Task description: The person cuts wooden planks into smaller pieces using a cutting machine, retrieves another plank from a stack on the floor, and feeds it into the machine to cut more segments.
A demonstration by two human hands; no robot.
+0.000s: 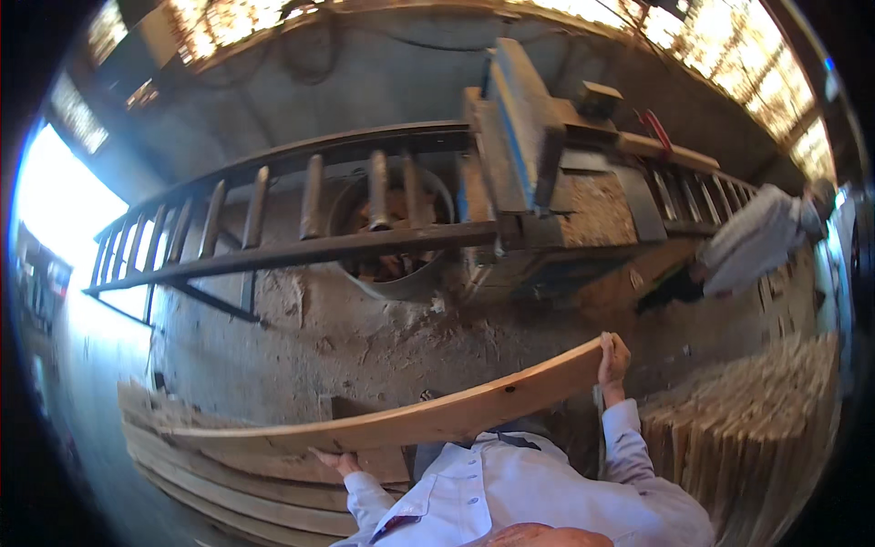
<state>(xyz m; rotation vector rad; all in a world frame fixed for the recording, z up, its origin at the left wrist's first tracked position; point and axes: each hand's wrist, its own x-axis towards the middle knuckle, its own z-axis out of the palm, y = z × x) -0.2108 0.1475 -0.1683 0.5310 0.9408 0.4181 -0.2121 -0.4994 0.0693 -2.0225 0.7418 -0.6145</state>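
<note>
I hold a long pale wooden plank (pixel 437 415) level in front of my chest, its length running left to right. My left hand (pixel 335 462) grips it from beneath near its left part. My right hand (pixel 612 357) is closed around its right end, raised a little higher. Just under the plank's left end lies a stack of similar planks (pixel 228 474). My light shirt sleeves show at the bottom of the view.
A roller conveyor frame (pixel 301 237) with a sawing machine (pixel 519 155) spans the room ahead. Stacked cut boards (pixel 756 428) stand at my right. Another person in a light shirt (pixel 756 239) bends at the machine's right end. Sawdust covers the floor (pixel 365 337).
</note>
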